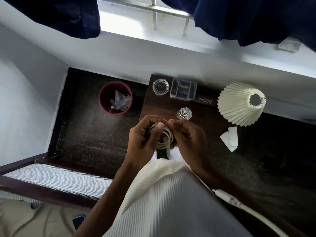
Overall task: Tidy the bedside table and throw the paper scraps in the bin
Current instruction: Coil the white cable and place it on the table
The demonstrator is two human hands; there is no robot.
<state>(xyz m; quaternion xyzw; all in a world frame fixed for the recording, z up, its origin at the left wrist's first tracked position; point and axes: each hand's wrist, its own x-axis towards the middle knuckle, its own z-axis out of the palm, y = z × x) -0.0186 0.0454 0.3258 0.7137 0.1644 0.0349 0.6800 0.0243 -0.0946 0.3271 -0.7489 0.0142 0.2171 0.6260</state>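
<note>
I hold a coiled white cable (166,139) over the near edge of the dark wooden bedside table (159,106). My left hand (143,135) grips the coil's left side, thumb across it. My right hand (188,135) pinches the coil's top with its fingertips. On the table stand a glass jar (160,86), a clear plastic organiser box (183,89), a dark glasses case (205,100) and a cut-glass tumbler (184,113). A red bin (115,98) with crumpled plastic and scraps stands on the floor to the left. White paper pieces (230,138) lie at the right.
A pleated cream lampshade (241,103) sits at the table's right. A bed with a striped mattress (56,178) and a phone (78,220) lies at lower left. Another white cable (239,204) runs along lower right. Dark curtains (256,19) hang over the window above.
</note>
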